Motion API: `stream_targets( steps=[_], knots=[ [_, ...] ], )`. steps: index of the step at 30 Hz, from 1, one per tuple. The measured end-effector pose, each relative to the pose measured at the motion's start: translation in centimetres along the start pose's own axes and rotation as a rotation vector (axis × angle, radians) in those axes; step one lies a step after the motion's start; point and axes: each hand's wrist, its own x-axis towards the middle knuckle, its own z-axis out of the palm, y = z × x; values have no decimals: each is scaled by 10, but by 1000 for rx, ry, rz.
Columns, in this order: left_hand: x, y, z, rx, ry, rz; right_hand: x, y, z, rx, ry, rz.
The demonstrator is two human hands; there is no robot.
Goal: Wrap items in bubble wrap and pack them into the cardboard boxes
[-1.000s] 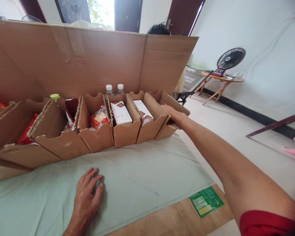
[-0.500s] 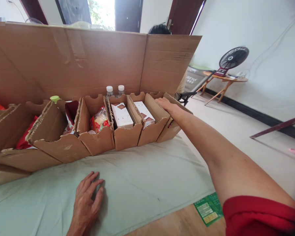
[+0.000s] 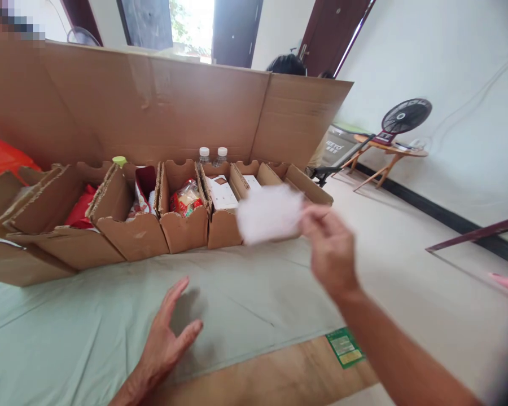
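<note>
Between the fingertips of my right hand (image 3: 330,245) hangs a flat white piece (image 3: 271,215), blurred by motion; it looks like paper or thin wrapping, but I cannot make out its kind. It hovers in front of the rightmost cardboard bins and hides part of them. My left hand (image 3: 167,338) is over the pale green cloth (image 3: 237,304), thumb and fingers apart, holding nothing. Behind both hands runs a row of cardboard bins (image 3: 186,231). Inside them show a white box (image 3: 222,193), a clear and red food packet (image 3: 188,198) and a red packet (image 3: 81,207).
A tall cardboard sheet (image 3: 203,113) stands behind the bins, with two white-capped bottles (image 3: 213,156) before it. A green printed packet (image 3: 345,347) lies at the wooden table edge (image 3: 288,366). Further back are a fan (image 3: 406,117) and a person's hair (image 3: 287,65).
My right hand has come out of the rightmost bin towards me, now with the white piece in its fingers. My left hand has lifted and spread its thumb. The view has shifted.
</note>
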Motion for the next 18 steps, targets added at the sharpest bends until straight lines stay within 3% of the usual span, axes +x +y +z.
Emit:
stream_targets(
  steps=[3,5,6,8,10,13,15,18],
  knots=[
    [-12,23,-3,-273,-61,-192,-87,-4,33,107,-447,98],
    [-13,33,-17,-296,-42,-369,-102,-6,39,59,-625,52],
    [-11,36,-29,-276,-50,-442,-95,-7,36,12,-627,19],
    [-3,35,-56,-193,-81,-512,-57,-9,21,-109,-499,-39],
    [7,29,-85,-6,-59,-522,-3,-10,4,-270,-378,-110],
    [14,20,-113,338,133,-473,72,-2,-5,-583,-421,-158],
    [8,21,-115,460,244,-336,105,10,2,-744,-575,-124],
    [-12,33,-93,574,246,-24,133,30,26,-808,-682,-41]
  ],
)
